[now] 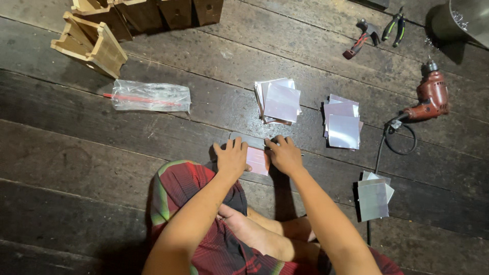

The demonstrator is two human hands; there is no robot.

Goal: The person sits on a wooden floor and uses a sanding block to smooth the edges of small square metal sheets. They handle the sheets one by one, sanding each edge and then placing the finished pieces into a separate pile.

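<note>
Left hand (232, 157) and right hand (284, 154) press flat, fingers spread, on 1 thin sheet (257, 161); looks light, stiff, slippery—take by edges.

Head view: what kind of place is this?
Probably an informal home workshop, with the work done seated on a dark plank floor. Signs: a red corded drill, pliers, small wooden boxes and stacks of square sheets. Both hands, left hand and right hand, press on one sheet.

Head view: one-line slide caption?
Seated on a dark plank floor, left hand and right hand press a pinkish sheet; similar stacks, a red drill nearby.
</note>
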